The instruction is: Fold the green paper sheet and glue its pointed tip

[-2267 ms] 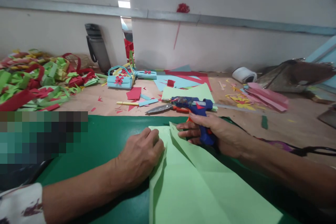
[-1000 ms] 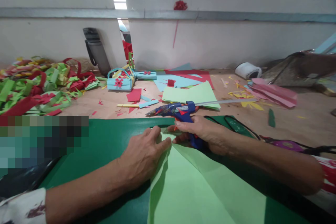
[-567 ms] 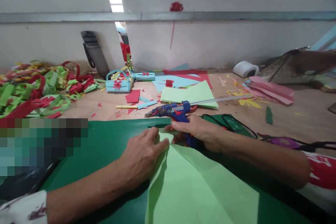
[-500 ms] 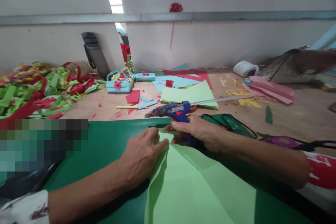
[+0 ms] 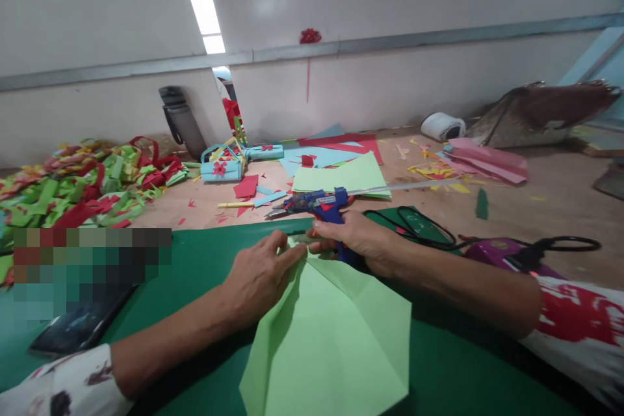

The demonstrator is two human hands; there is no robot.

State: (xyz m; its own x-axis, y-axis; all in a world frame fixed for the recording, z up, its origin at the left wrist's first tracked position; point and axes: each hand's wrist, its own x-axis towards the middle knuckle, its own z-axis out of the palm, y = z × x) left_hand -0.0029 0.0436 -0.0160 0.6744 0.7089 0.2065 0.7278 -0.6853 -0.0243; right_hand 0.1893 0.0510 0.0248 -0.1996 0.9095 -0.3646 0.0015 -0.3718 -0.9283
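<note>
My left hand (image 5: pixel 260 276) pinches the far tip of a folded light green paper sheet (image 5: pixel 336 338), thumb on top. The sheet spreads toward me over the green mat (image 5: pixel 195 286), with creased flaps on both sides. In my right hand (image 5: pixel 363 237) is a blue hot glue gun (image 5: pixel 326 201), its nozzle pointing left just beyond the paper tip. A clear glue stick (image 5: pixel 414 186) sticks out of its back end. My right fingertips are close to the paper's tip; whether they touch it I cannot tell.
A phone (image 5: pixel 82 322) lies at left, partly pixelated. Behind it is a heap of paper strips (image 5: pixel 68 188). Small blue paper bags (image 5: pixel 221 170), a bottle (image 5: pixel 184 123) and paper sheets (image 5: pixel 341 175) stand or lie farther back. A black cord (image 5: pixel 414 227) and purple device (image 5: pixel 507 257) are at right.
The view has tilted and shifted a little, showing more of the phone and the purple device. The near part of the green paper has swung slightly left. Both hands keep their holds.
</note>
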